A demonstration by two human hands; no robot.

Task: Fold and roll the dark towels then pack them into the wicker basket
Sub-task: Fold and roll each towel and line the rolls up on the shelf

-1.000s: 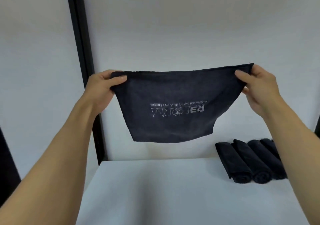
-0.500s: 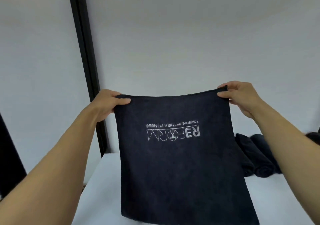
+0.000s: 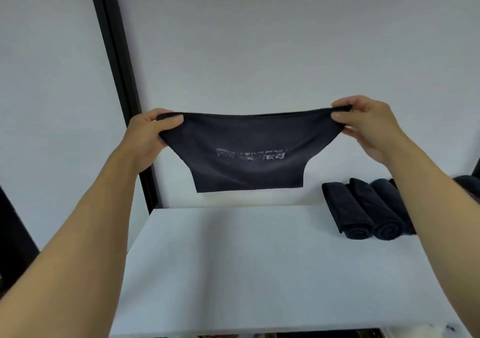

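A smooth white table fills the lower view. Above its far edge hangs a soft dark towel, stretched wide, its pale print blurred; half a second ago it draped lower, at full length. Tight rolled towels lie on the table's right. The left hand and right hand pinch the towel's top corners.

A single head-worn view is provided, directed forward and slightly downward across the desk toward the wall behind it.
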